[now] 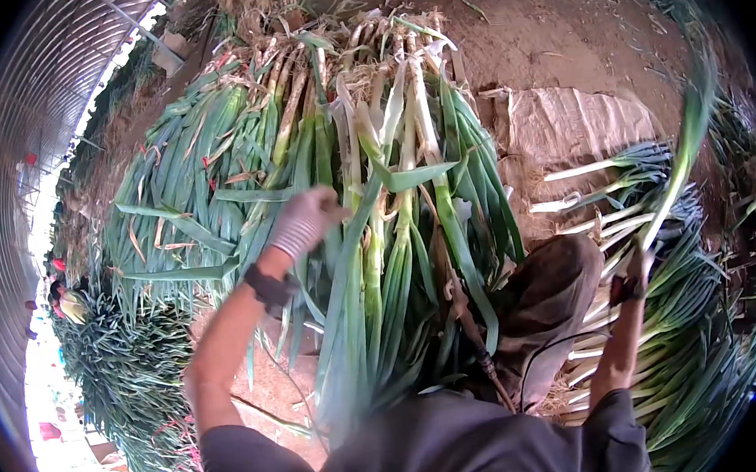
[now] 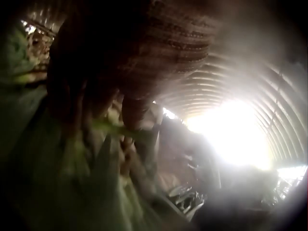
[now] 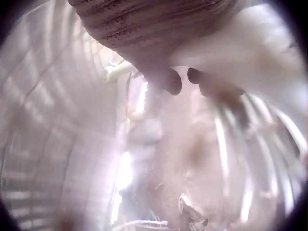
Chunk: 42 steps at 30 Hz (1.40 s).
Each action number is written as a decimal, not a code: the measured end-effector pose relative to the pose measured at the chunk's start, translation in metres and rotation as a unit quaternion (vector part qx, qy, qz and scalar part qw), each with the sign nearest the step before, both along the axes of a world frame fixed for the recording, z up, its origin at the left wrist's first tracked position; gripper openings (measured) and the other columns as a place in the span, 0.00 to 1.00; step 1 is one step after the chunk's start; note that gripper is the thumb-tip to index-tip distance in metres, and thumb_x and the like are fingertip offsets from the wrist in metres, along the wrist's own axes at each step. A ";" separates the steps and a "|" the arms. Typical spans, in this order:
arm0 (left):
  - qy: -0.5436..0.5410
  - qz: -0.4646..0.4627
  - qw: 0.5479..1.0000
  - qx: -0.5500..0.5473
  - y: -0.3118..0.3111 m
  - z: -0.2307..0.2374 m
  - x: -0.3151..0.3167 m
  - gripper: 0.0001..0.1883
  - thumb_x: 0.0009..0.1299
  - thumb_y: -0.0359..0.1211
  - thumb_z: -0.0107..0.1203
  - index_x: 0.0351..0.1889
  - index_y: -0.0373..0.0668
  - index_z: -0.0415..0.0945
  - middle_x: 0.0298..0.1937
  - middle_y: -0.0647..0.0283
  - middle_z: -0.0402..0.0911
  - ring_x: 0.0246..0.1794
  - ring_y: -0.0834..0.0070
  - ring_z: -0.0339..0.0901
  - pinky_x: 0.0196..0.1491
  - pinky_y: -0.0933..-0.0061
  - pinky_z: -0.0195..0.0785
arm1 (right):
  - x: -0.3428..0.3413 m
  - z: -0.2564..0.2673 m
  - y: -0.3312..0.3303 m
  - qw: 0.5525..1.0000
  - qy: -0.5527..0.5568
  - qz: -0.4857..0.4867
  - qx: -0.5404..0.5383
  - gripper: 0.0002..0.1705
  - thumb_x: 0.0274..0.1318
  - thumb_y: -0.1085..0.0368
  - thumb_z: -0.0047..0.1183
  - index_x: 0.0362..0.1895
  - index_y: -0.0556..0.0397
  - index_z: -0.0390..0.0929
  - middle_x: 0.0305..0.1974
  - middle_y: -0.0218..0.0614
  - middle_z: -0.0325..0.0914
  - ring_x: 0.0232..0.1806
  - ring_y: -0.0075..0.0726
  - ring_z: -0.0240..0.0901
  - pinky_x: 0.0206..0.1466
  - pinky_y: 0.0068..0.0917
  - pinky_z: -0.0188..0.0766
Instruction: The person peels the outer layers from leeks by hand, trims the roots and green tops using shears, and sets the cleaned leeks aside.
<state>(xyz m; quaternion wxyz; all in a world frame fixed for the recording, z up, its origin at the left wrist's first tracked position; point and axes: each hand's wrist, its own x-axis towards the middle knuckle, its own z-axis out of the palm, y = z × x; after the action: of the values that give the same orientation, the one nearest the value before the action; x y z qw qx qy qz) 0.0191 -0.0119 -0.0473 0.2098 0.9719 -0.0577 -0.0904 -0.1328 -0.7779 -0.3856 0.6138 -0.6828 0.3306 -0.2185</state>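
Observation:
A large heap of untrimmed green onions [image 1: 369, 237] lies in front of me, roots at the far end and broad leaves toward my body. My gloved left hand [image 1: 302, 219] is over the heap, its fingertips right at the stalks. In the left wrist view its fingers [image 2: 134, 110] point down among blurred leaves; whether they pinch one I cannot tell. At the right, my right hand [image 1: 636, 269] grips a green onion [image 1: 674, 184] by its white shaft, green leaves upward. The shaft is a pale blur beside the thumb [image 3: 171, 82] in the right wrist view.
Cleaned green onions [image 1: 666, 339] with white shafts lie in a row at my right, beside a brown cloth [image 1: 576, 126]. My bent knee [image 1: 557, 285] stands between heap and row. Another dark green pile [image 1: 124, 368] is at the left, under a ribbed tunnel wall [image 1: 22, 156].

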 end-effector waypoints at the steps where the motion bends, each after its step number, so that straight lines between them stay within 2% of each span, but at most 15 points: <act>1: 0.021 0.005 0.999 0.029 -0.008 -0.017 -0.007 0.29 0.61 0.55 0.67 0.47 0.39 0.81 0.39 0.50 0.86 0.40 0.59 0.85 0.47 0.61 0.77 | -0.016 0.020 0.068 0.979 0.005 -0.121 0.166 0.16 0.58 0.57 0.61 0.43 0.57 0.82 0.30 0.31 0.77 0.27 0.34 0.71 0.31 0.32 0.71; 3: 0.013 0.003 0.996 0.085 -0.020 -0.045 -0.014 0.37 0.59 0.61 0.65 0.49 0.35 0.78 0.40 0.46 0.85 0.42 0.53 0.84 0.48 0.58 0.77 | -0.063 -0.077 0.062 0.899 -0.006 -0.036 0.436 0.16 0.67 0.53 0.48 0.27 0.44 0.75 0.21 0.30 0.73 0.19 0.31 0.66 0.25 0.28 0.66; 5: 0.008 -0.002 0.990 0.143 -0.035 -0.054 -0.014 0.44 0.59 0.65 0.62 0.53 0.31 0.73 0.41 0.40 0.83 0.46 0.46 0.82 0.50 0.54 0.76 | -0.113 -0.150 0.049 0.880 -0.133 0.148 0.431 0.19 0.71 0.52 0.38 0.27 0.41 0.73 0.20 0.27 0.70 0.14 0.30 0.57 0.20 0.27 0.59; 7: 0.006 -0.003 0.986 0.165 -0.040 -0.060 -0.007 0.45 0.59 0.66 0.62 0.51 0.29 0.73 0.43 0.38 0.82 0.47 0.47 0.82 0.52 0.53 0.75 | -0.132 -0.172 0.016 0.862 -0.101 0.107 0.484 0.15 0.72 0.52 0.38 0.49 0.43 0.74 0.40 0.33 0.77 0.37 0.34 0.69 0.40 0.35 0.69; 8: 0.009 0.000 0.986 0.164 -0.042 -0.057 -0.005 0.45 0.59 0.66 0.61 0.50 0.29 0.73 0.44 0.37 0.82 0.48 0.48 0.82 0.53 0.53 0.74 | -0.134 -0.157 0.016 0.852 -0.086 0.083 0.510 0.21 0.72 0.52 0.38 0.59 0.44 0.74 0.50 0.36 0.80 0.49 0.37 0.75 0.51 0.40 0.74; 10: 0.083 0.051 0.991 0.089 -0.041 -0.051 0.004 0.42 0.60 0.64 0.62 0.52 0.31 0.75 0.48 0.40 0.83 0.52 0.47 0.80 0.58 0.57 0.72 | -0.126 -0.109 0.037 0.951 0.138 -0.060 0.271 0.18 0.65 0.52 0.48 0.51 0.49 0.76 0.46 0.36 0.80 0.45 0.35 0.74 0.49 0.38 0.73; 13: 0.095 0.082 0.990 -0.069 -0.021 -0.081 0.011 0.40 0.63 0.61 0.62 0.53 0.28 0.76 0.51 0.39 0.81 0.55 0.44 0.78 0.58 0.60 0.71 | -0.089 -0.042 0.040 0.955 0.270 -0.120 0.030 0.18 0.54 0.53 0.64 0.38 0.55 0.80 0.39 0.36 0.80 0.39 0.33 0.73 0.45 0.36 0.70; 15: 0.107 0.139 0.968 -0.178 -0.013 -0.099 0.009 0.42 0.63 0.61 0.62 0.56 0.27 0.74 0.53 0.40 0.81 0.57 0.48 0.78 0.60 0.61 0.68 | -0.054 0.011 0.040 0.988 0.122 -0.096 0.002 0.13 0.56 0.54 0.63 0.33 0.49 0.79 0.26 0.21 0.70 0.24 0.22 0.62 0.26 0.27 0.63; 18: 0.165 0.213 0.883 -0.385 -0.001 -0.109 0.014 0.45 0.63 0.60 0.65 0.62 0.27 0.71 0.56 0.47 0.81 0.61 0.55 0.73 0.66 0.61 0.61 | 0.027 0.125 0.080 0.990 -0.052 0.058 0.118 0.16 0.65 0.53 0.56 0.47 0.51 0.79 0.39 0.26 0.79 0.35 0.23 0.75 0.39 0.22 0.74; 22: 0.163 0.165 0.882 -0.410 -0.004 0.038 0.008 0.36 0.66 0.57 0.63 0.56 0.32 0.76 0.40 0.56 0.85 0.42 0.69 0.79 0.52 0.66 0.72 | 0.090 0.318 0.228 0.974 -0.057 0.217 0.020 0.19 0.70 0.58 0.50 0.56 0.57 0.78 0.45 0.33 0.81 0.40 0.28 0.81 0.43 0.25 0.77; 24: 0.073 0.128 0.860 -0.488 0.018 0.042 0.034 0.23 0.75 0.47 0.56 0.48 0.32 0.78 0.32 0.61 0.84 0.26 0.75 0.80 0.34 0.73 0.77 | 0.098 0.371 0.309 0.935 -0.106 0.336 -0.042 0.20 0.66 0.59 0.54 0.55 0.60 0.77 0.45 0.39 0.83 0.42 0.35 0.84 0.41 0.27 0.78; 30: 0.096 0.110 0.924 -0.355 0.012 0.023 0.023 0.18 0.72 0.39 0.59 0.48 0.32 0.78 0.37 0.59 0.83 0.31 0.72 0.78 0.37 0.73 0.73 | 0.112 0.343 0.487 0.784 -0.043 0.611 0.099 0.20 0.71 0.57 0.51 0.54 0.62 0.74 0.45 0.39 0.82 0.40 0.31 0.83 0.40 0.24 0.80; 34: 0.159 0.074 0.950 -0.259 -0.009 0.020 -0.012 0.14 0.71 0.40 0.60 0.43 0.37 0.78 0.29 0.71 0.76 0.27 0.82 0.70 0.29 0.77 0.65 | 0.117 0.288 0.550 0.815 -0.105 0.518 0.237 0.25 0.70 0.54 0.53 0.58 0.63 0.72 0.46 0.38 0.81 0.38 0.30 0.82 0.39 0.24 0.79; 38: 0.106 0.019 0.951 -0.291 -0.025 0.008 -0.046 0.15 0.69 0.33 0.61 0.47 0.31 0.77 0.37 0.62 0.82 0.36 0.77 0.74 0.41 0.72 0.71 | 0.116 0.286 0.562 0.836 -0.053 0.463 0.289 0.24 0.71 0.53 0.51 0.56 0.63 0.74 0.41 0.35 0.80 0.34 0.25 0.77 0.38 0.23 0.76; 42: 0.167 -0.074 0.952 -0.247 -0.028 -0.017 -0.070 0.17 0.70 0.35 0.61 0.50 0.31 0.77 0.33 0.59 0.81 0.34 0.73 0.78 0.41 0.71 0.73 | 0.127 0.273 0.553 0.891 -0.145 0.405 0.146 0.25 0.71 0.51 0.52 0.52 0.64 0.75 0.35 0.33 0.79 0.32 0.26 0.73 0.36 0.26 0.72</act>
<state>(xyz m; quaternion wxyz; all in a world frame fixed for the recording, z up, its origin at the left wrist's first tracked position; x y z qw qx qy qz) -0.0511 -0.0402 -0.0644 0.4425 0.8537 -0.1145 -0.2495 -0.0058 -0.2245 -0.1127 0.7830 -0.6207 -0.0390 0.0038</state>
